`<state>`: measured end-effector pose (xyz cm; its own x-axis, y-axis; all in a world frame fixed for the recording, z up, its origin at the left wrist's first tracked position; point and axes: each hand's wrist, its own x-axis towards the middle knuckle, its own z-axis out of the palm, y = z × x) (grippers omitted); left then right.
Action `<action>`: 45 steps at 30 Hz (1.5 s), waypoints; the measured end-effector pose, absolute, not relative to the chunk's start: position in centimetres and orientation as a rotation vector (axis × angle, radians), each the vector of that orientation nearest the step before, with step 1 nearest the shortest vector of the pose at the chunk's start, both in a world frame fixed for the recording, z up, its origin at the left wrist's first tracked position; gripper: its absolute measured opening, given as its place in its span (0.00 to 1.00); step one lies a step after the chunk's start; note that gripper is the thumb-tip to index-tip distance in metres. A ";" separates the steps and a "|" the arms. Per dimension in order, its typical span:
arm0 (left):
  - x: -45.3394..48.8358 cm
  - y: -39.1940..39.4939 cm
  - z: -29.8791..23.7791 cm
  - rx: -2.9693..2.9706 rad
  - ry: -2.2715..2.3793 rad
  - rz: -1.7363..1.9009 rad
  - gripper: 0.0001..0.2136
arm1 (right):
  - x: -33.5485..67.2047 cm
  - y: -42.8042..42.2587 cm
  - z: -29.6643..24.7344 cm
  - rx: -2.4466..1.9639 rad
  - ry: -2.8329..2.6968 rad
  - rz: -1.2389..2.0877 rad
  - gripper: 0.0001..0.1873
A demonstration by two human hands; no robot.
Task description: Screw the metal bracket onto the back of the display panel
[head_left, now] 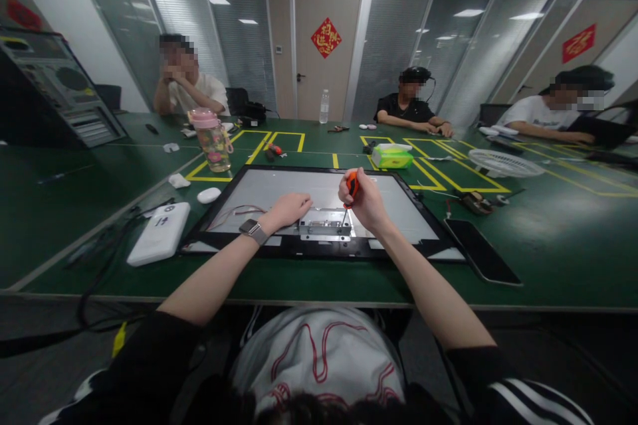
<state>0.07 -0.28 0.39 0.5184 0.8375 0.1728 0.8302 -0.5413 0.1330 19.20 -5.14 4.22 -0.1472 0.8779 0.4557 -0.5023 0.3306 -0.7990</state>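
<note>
A screwdriver with an orange and black handle [353,184] is gripped in my right hand [369,202]. It stands nearly upright, its thin shaft pointing down at the right end of a silver metal bracket [325,236]. That bracket sits on the grey back of a flat display panel [259,189] with a black frame. My left hand [288,210], below a wristwatch [254,231], lies palm down on the panel beside the bracket's left end. Its fingers stretch to the right and look loosely open, holding nothing I can see. Thin wires [234,214] run over the panel's left part.
Left of the panel are a white power bank [159,234], a white oval case [209,195] and a pink-lidded bottle [213,139]. A phone [482,251] lies to the right. Behind stand a green package [392,156] and a fan grille [506,163]. Several people sit across the table.
</note>
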 end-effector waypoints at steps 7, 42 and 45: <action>0.0 -0.1 0.2 2.730 1.477 0.342 0.17 | 19.2 -5.4 4.3 -0.435 -1.186 1.234 0.18; 0.0 -0.2 0.4 2.710 1.481 0.330 0.17 | 19.7 -5.1 4.6 -0.470 -1.135 1.157 0.13; 0.0 -0.2 0.4 2.700 1.490 0.336 0.17 | 19.7 -5.0 4.6 -0.504 -1.138 1.151 0.13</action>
<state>0.03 -0.21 0.35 0.5153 0.8401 0.1696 0.8315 -0.5380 0.1385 19.73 -5.05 4.60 -0.0252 0.8982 0.4388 -0.4492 0.3820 -0.8076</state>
